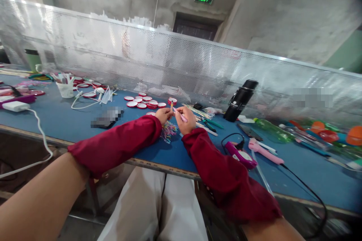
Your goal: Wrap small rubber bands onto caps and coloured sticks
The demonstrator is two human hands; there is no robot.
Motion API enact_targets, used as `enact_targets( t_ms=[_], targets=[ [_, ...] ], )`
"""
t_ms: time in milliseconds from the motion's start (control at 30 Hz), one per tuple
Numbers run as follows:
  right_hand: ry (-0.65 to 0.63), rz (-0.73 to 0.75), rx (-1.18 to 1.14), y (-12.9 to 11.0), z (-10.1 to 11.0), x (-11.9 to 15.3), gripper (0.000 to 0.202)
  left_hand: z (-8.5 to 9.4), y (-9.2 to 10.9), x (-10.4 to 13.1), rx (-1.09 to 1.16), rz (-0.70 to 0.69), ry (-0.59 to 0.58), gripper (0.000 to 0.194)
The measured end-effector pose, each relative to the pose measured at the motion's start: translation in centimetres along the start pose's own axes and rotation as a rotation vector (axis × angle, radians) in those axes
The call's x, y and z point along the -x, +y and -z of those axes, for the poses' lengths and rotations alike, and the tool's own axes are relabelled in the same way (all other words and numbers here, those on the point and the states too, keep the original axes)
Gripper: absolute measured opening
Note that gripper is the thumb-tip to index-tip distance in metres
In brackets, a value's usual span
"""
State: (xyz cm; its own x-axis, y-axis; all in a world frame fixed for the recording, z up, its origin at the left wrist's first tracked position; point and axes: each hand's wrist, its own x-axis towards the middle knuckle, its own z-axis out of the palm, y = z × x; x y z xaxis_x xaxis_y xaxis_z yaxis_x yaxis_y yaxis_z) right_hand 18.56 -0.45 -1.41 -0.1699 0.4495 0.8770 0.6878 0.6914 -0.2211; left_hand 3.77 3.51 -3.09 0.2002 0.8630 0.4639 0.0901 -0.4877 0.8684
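My left hand (pixel 163 115) is closed, pinching a thin upright yellowish strip (pixel 171 106) with a dark tip. Close beside it, my right hand (pixel 187 121) is wrapped round a lilac pen-like tool (pixel 181 115), whose end points at the strip. Whether the tool touches the strip I cannot tell. Under both hands lies a tangled heap of small multicoloured pieces (pixel 169 132) on the blue table (pixel 158 154). Just beyond the fingers, several round red-rimmed lids (pixel 141 105) with white insides lie in a cluster.
A phone (pixel 107 118) lies left, near a white cup of sticks (pixel 65 89). To the right are thin sticks (pixel 209 130), green-handled pliers (pixel 212 123), a black flask (pixel 240 101), a purple power strip (pixel 241 156), a pink corded glue gun (pixel 266 152) and a green bottle (pixel 273 130). A perforated metal screen (pixel 169 56) stands behind.
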Motion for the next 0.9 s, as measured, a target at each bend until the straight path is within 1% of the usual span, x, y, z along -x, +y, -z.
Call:
enact_targets(
  t_ms=[100, 300, 500, 633, 900],
  targets=[
    [0.033, -0.019, 0.004, 0.1, 0.1, 0.0, 0.013, 0.0, 0.3, 0.1, 0.006, 0.031, -0.007, 0.021],
    [-0.006, 0.029, -0.01, -0.4, 0.1, 0.1, 0.013, -0.3, 0.1, 0.0, 0.061, 0.02, 0.001, 0.026],
    [0.024, -0.008, -0.012, -0.4, 0.2, 0.0, 0.013, -0.2, 0.2, 0.1, 0.046, 0.044, 0.009, 0.025],
    [0.001, 0.028, -0.018, -0.6, 0.2, 0.0, 0.012, -0.3, -0.1, 0.1, 0.042, 0.008, 0.003, 0.03],
    [0.003, 0.039, -0.002, -0.4, 0.0, 0.1, 0.012, -0.3, -0.7, -0.2, 0.042, -0.033, -0.009, 0.032]
  ],
)
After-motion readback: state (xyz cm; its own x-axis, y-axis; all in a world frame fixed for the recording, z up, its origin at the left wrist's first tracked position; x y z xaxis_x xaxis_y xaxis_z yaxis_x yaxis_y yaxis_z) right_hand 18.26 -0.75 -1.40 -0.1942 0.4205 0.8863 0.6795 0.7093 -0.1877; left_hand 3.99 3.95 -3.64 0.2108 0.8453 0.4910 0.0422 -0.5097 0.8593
